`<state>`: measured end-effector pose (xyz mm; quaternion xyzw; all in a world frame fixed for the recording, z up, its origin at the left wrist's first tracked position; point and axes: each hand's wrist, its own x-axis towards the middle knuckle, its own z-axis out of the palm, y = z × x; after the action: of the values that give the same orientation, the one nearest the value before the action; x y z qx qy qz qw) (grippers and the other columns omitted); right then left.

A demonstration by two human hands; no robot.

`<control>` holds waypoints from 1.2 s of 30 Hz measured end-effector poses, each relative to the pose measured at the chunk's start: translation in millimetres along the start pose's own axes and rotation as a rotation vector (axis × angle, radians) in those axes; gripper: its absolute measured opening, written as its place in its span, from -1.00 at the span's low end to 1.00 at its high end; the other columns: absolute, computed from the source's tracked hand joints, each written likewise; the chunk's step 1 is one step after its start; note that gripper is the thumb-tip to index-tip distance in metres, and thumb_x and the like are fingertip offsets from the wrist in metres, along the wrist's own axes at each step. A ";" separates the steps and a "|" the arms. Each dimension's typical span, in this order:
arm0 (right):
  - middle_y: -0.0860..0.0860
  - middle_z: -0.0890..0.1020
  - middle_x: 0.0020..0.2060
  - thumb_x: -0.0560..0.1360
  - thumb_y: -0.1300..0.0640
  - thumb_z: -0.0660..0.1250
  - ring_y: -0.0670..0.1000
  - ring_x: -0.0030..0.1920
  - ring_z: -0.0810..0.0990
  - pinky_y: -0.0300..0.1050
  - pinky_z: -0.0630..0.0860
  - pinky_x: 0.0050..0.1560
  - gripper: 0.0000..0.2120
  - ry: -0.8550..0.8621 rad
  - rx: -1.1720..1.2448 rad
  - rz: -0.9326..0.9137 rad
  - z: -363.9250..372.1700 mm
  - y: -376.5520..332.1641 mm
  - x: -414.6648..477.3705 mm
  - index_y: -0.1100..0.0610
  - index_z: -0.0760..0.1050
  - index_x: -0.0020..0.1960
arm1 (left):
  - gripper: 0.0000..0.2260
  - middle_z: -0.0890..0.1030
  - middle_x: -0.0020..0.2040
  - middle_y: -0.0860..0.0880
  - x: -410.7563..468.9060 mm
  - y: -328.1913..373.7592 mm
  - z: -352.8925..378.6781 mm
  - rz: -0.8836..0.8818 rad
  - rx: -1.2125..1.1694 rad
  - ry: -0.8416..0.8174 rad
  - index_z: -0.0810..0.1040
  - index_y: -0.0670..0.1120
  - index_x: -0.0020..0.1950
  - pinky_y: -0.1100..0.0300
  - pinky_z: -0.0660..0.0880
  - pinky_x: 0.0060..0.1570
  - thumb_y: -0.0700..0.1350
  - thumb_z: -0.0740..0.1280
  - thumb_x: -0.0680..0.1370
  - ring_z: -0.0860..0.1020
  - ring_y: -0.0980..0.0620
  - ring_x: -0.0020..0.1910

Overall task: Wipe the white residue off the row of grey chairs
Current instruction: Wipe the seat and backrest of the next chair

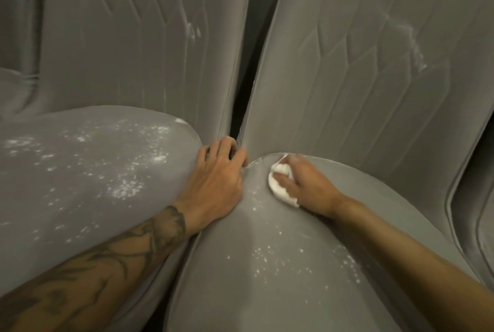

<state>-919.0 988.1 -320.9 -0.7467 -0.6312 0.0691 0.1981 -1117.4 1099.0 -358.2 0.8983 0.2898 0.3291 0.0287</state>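
Observation:
Two grey upholstered chairs stand side by side. The left chair's seat (80, 176) is speckled with white residue (125, 187). The right chair's seat (267, 278) carries white flecks (270, 259) near its front and middle. My right hand (307, 187) grips a wadded white cloth (278, 184) and presses it on the rear left corner of the right seat. My left hand (219, 174) rests at the gap between the two seats, its fingertips curled into the crevice by the backrests.
Both backrests show faint white smears, on the left backrest (193, 29) and on the right backrest (409, 37). A dark narrow gap (240, 118) separates the chairs. Part of a third grey chair (475, 211) shows at the right edge.

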 end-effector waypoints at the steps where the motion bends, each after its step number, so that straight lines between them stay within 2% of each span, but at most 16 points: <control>1: 0.19 0.53 0.09 0.64 0.01 0.26 0.18 0.15 0.50 -0.01 0.39 0.17 -0.75 0.023 -0.028 0.088 -3.4 4.1 12.1 0.21 0.44 0.11 | -0.79 0.36 0.10 0.03 -0.2 0.6 -0.2 -0.003 -0.004 -0.003 0.45 0.05 0.03 0.04 0.34 0.13 -0.12 0.05 0.53 0.37 0.02 0.05; 2: 0.23 0.53 0.09 0.64 0.02 0.25 0.22 0.15 0.50 0.01 0.38 0.15 -0.75 0.048 -0.050 0.150 -3.9 3.5 22.8 0.23 0.42 0.09 | -0.78 0.36 0.10 0.03 -0.7 0.9 -0.5 -0.005 0.000 -0.004 0.45 0.05 0.03 0.04 0.34 0.12 -0.13 0.05 0.51 0.37 0.02 0.05; 4: 0.23 0.55 0.11 0.64 0.02 0.24 0.23 0.15 0.50 0.00 0.38 0.14 -0.72 0.073 -0.077 0.142 2.9 -11.7 33.9 0.27 0.43 0.11 | -0.78 0.36 0.10 0.04 -0.3 -0.3 -1.1 -0.011 0.017 -0.002 0.44 0.05 0.04 0.05 0.33 0.09 -0.15 0.07 0.49 0.37 0.02 0.04; 8: 0.04 0.52 0.06 0.61 -0.06 0.28 0.03 0.06 0.49 -0.14 0.36 0.06 -0.73 0.024 0.023 -0.095 21.6 -31.7 -4.7 0.12 0.45 0.17 | -0.79 0.39 0.10 0.04 -0.5 -2.7 1.0 -0.010 0.029 0.024 0.43 0.05 0.07 0.08 0.30 0.05 -0.14 0.11 0.50 0.42 0.00 0.02; 10: -0.02 0.50 0.04 0.61 -0.07 0.29 -0.03 0.04 0.47 -0.25 0.30 0.03 -0.75 -0.006 0.050 -0.144 17.4 -26.2 -16.8 0.08 0.46 0.18 | -0.82 0.40 0.09 0.05 -0.2 -3.3 0.9 -0.005 0.030 0.037 0.42 0.05 0.08 0.07 0.33 0.04 -0.16 0.16 0.53 0.42 0.01 0.01; 11: 0.01 0.51 0.04 0.61 -0.05 0.29 0.00 0.05 0.48 -0.24 0.31 0.04 -0.74 0.003 0.040 -0.117 14.5 -20.3 -10.8 0.11 0.47 0.18 | -0.83 0.41 0.09 0.06 0.1 -3.2 0.6 -0.010 0.016 0.036 0.41 0.05 0.09 0.06 0.34 0.05 -0.17 0.18 0.55 0.42 0.01 0.01; 15: 0.20 0.58 0.08 0.63 0.02 0.26 0.22 0.14 0.54 0.00 0.42 0.16 -0.70 0.074 -0.034 0.150 8.7 -20.3 35.1 0.26 0.49 0.17 | -0.82 0.44 0.09 0.06 1.2 -1.7 -6.5 -0.016 -0.028 -0.004 0.44 0.02 0.11 0.06 0.33 0.07 -0.17 0.17 0.55 0.44 0.01 0.03; 17: 0.20 0.57 0.10 0.63 0.01 0.26 0.23 0.15 0.53 0.00 0.40 0.14 -0.74 0.079 -0.042 0.127 17.1 -36.9 40.6 0.22 0.51 0.12 | -0.78 0.47 0.11 0.04 1.2 -4.8 -13.0 0.012 -0.049 -0.038 0.47 0.01 0.14 0.08 0.30 0.06 -0.17 0.14 0.55 0.45 0.00 0.04; 19: 0.12 0.54 0.00 0.62 -0.01 0.26 0.16 0.05 0.54 -0.10 0.35 -0.02 -0.83 0.051 0.005 0.009 25.3 -48.3 24.1 0.09 0.49 -0.01 | -0.76 0.49 0.14 0.04 -0.1 -11.6 -16.8 0.053 -0.051 -0.071 0.49 0.00 0.19 0.11 0.29 0.07 -0.17 0.12 0.59 0.47 0.01 0.07; 21: 0.07 0.55 -0.01 0.61 -0.06 0.26 0.06 0.01 0.53 -0.19 0.31 -0.05 -0.77 -0.006 0.047 -0.097 24.8 -48.6 4.4 0.11 0.49 0.05 | -0.75 0.50 0.20 0.06 -3.3 -16.1 -17.8 0.083 -0.025 -0.084 0.50 0.00 0.25 0.14 0.31 0.12 -0.20 0.16 0.64 0.47 0.03 0.14; 23: 0.08 0.57 -0.01 0.61 -0.04 0.27 0.05 -0.01 0.53 -0.20 0.32 -0.06 -0.73 -0.004 0.069 -0.076 18.1 -40.9 6.2 0.17 0.49 0.08 | -0.74 0.49 0.25 0.05 -6.1 -17.6 -17.0 0.080 -0.029 -0.085 0.50 0.00 0.28 0.18 0.29 0.16 -0.23 0.19 0.64 0.47 0.03 0.20; 27: 0.21 0.56 0.05 0.64 0.02 0.24 0.22 0.08 0.53 -0.03 0.38 0.06 -0.72 0.056 -0.043 0.110 14.7 -41.4 34.1 0.26 0.47 0.08 | -0.69 0.49 0.26 0.02 -7.8 -11.1 -16.9 0.045 -0.056 -0.101 0.49 -0.02 0.30 0.25 0.20 0.13 -0.25 0.18 0.60 0.47 0.02 0.19; 29: 0.19 0.55 0.05 0.64 0.00 0.23 0.20 0.07 0.52 -0.03 0.37 0.06 -0.71 0.065 -0.037 0.056 22.1 -57.3 27.8 0.25 0.46 0.09 | -0.72 0.48 0.25 0.03 -8.8 -11.4 -18.6 0.056 -0.059 -0.088 0.49 -0.01 0.28 0.19 0.29 0.17 -0.24 0.21 0.60 0.47 0.02 0.19; 33: 0.07 0.56 0.03 0.62 -0.07 0.22 0.04 0.03 0.50 -0.20 0.33 0.02 -0.70 -0.024 0.049 -0.189 25.7 -60.3 -9.2 0.16 0.50 0.12 | -0.76 0.47 0.24 0.05 -9.3 -11.7 -19.9 0.071 -0.080 -0.090 0.47 0.00 0.28 0.11 0.36 0.21 -0.12 0.18 0.63 0.46 0.03 0.19; 36: 0.16 0.57 0.04 0.64 0.01 0.24 0.14 0.06 0.52 -0.12 0.35 0.04 -0.72 0.005 0.009 -0.031 13.1 -44.0 9.7 0.24 0.50 0.12 | -0.65 0.47 0.27 0.04 -9.5 -12.2 -19.1 0.053 -0.078 -0.100 0.47 -0.01 0.31 0.13 0.33 0.22 -0.24 0.20 0.55 0.45 0.02 0.22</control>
<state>-962.1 1005.8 -314.5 -0.7360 -0.6420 0.0671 0.2039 -1141.0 1101.3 -351.7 0.9192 0.2510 0.2956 0.0691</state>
